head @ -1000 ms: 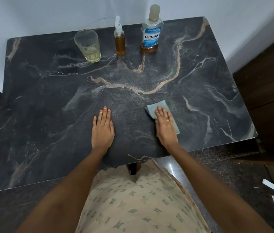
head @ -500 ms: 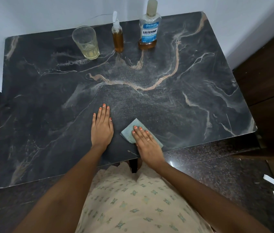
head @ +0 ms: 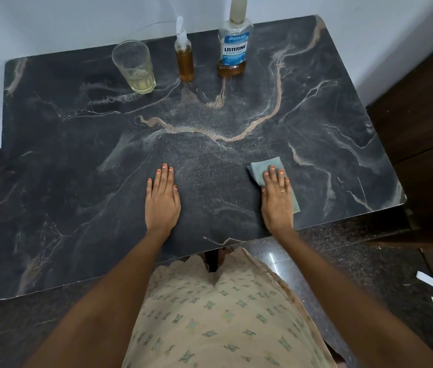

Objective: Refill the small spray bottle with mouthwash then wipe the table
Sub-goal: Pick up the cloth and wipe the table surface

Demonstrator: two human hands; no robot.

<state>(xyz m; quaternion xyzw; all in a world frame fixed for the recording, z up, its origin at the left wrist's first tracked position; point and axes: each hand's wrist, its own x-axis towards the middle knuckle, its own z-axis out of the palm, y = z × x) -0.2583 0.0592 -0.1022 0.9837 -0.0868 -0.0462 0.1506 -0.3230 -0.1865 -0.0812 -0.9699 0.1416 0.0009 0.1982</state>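
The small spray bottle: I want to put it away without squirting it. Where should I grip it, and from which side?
Grip the small spray bottle around its straight amber-filled body, below the white pump head. It stands upright near the table's far edge, between the glass and the mouthwash bottle, with gaps either side, so reaching straight in from the front looks clearest.

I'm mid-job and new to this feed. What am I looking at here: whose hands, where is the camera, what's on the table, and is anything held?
There is no machine: a person works with bare hands, filmed by one wide-angle camera on their head, looking down. The left hand lies flat on the dark marble-patterned table, holding nothing. The right hand presses a pale green cloth flat against the tabletop near its front edge. Along the far edge stand a drinking glass with a little pale liquid, a small spray bottle of amber liquid, and a capped Listerine mouthwash bottle.
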